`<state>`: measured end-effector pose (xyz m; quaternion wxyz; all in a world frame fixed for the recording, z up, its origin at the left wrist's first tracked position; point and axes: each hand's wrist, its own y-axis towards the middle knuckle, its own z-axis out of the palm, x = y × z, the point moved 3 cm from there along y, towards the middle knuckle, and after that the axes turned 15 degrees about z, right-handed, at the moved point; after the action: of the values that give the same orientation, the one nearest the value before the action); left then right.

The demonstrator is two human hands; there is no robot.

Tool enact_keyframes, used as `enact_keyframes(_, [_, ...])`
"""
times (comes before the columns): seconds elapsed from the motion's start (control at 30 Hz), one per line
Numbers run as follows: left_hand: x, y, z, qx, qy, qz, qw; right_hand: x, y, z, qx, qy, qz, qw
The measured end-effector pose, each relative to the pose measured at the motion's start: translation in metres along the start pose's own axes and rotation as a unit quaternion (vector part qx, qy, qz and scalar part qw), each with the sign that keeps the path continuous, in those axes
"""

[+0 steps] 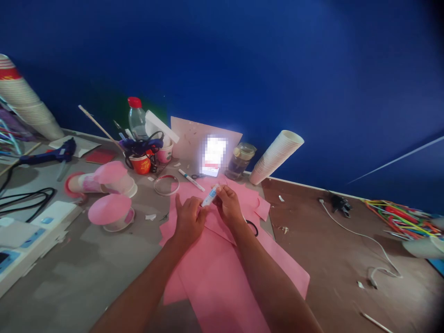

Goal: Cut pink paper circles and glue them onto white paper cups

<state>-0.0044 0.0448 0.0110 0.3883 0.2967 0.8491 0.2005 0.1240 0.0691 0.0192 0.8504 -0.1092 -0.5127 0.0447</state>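
A small white tube with a blue label (210, 196) is held slantwise over the pink paper (211, 259). Its upper end sits pinched in the fingers of my right hand (227, 203). At the lower end, the closed fingers of my left hand (189, 217) grip it, partly hiding that tip. Several pink sheets overlap beneath both hands. A black scissor handle (253, 227) pokes out beside my right wrist. Just beyond my hands lies a white marker (191, 179), with a roll of clear tape (166, 185) to its left.
A glowing phone (213, 155) leans against a board, beside a glass jar (241, 159) and a tall paper cup stack (277, 155). Cups with pink paper (110, 212), a power strip (38, 236) and a glue gun (52, 155) are left. A white cable (360, 233) lies right.
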Motion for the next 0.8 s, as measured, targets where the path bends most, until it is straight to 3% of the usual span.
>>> enact_keyframes(0.1, [0.001, -0.001, 0.003, 0.028, -0.041, -0.013, 0.999, 0.001, 0.0, 0.0, -0.007, -0.01, 0.006, 1.0])
enact_keyframes(0.27, [0.001, 0.001, -0.003, -0.054, -0.018, -0.027, 0.998, -0.002, -0.003, 0.002, -0.012, -0.076, -0.018, 0.997])
enact_keyframes(0.43, [0.003, 0.002, -0.002, -0.051, -0.007, -0.01, 0.999, -0.003, -0.01, 0.008, 0.013, -0.134, -0.037, 0.99])
enact_keyframes(0.63, [0.01, 0.001, -0.002, -0.095, -0.099, -0.026, 0.99, 0.006, -0.003, 0.001, 0.063, 0.043, -0.025, 0.997])
enact_keyframes(0.8, [0.005, 0.003, -0.004, -0.1, -0.179, -0.017, 0.979, 0.007, 0.004, -0.003, 0.049, 0.077, 0.001, 0.996])
